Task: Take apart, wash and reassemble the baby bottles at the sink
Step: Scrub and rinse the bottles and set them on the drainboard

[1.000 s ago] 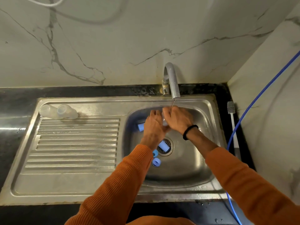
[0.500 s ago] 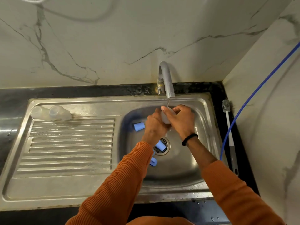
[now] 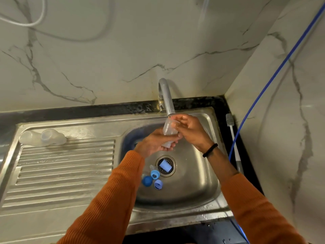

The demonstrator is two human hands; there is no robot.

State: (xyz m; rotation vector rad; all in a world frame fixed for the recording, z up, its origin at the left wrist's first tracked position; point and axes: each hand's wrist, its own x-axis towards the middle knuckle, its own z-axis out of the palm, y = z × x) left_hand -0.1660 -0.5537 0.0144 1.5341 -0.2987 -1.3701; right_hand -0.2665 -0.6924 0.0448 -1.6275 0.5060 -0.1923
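Head view: clear bottle held under the tap by both hands

Head camera looks down on a steel sink [image 3: 207, 194] with a ribbed draining board [image 3: 61, 173] to its left. A clear baby bottle [image 3: 169, 132] stands roughly upright over the basin, its open mouth just under the spout of the grey tap [image 3: 167, 97]. The left hand [image 3: 154, 143] cups the bottle's lower end from below, its fingers [image 3: 171, 148] curled up around the base, so the bottle sits in the crook of that hand. The right hand [image 3: 191, 131] closes on the upper part from the right side, its fingertips [image 3: 175, 118] pinching near the rim, right by the spout. Both hands touch the bottle and each other's fingers overlap at its middle. A black band [image 3: 210, 150] circles the right wrist, and both arms wear orange sleeves [image 3: 112, 199].

Down in the basin, a pale blue cap [image 3: 165, 165] lies on the drain strainer [image 3: 174, 171]. Just left of the drain sit a light blue ring [image 3: 154, 174], a darker blue round piece [image 3: 146, 181] and a lilac-blue ring [image 3: 158, 184], close together; a clear part beside them is too faint to identify. Two more clear bottle parts [image 3: 44, 137] lie on the far left corner of the draining board. A bottle brush [image 3: 233, 136] rests on the dark counter right of the sink, beside a blue hose [image 3: 263, 88] running up the wall
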